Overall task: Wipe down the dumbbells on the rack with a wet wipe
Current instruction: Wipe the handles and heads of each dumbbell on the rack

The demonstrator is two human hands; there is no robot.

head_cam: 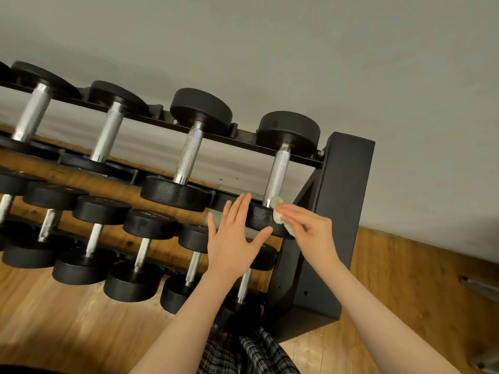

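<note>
A black rack (340, 211) holds two rows of black dumbbells with silver knurled handles. The rightmost dumbbell of the top row (279, 168) lies nearest my hands. My right hand (310, 229) pinches a white wet wipe (278, 211) and presses it against the near head of that dumbbell, close to the handle's base. My left hand (235, 236) is spread flat, its fingers straight, resting against the front face of the same head. The neighbouring top-row dumbbell (186, 155) sits to the left.
The lower row holds several smaller dumbbells (140, 255) in front of my left forearm. The rack's right end plate stands on a wooden floor (405, 292) against a grey wall. Plaid trousers (243, 352) show at the bottom.
</note>
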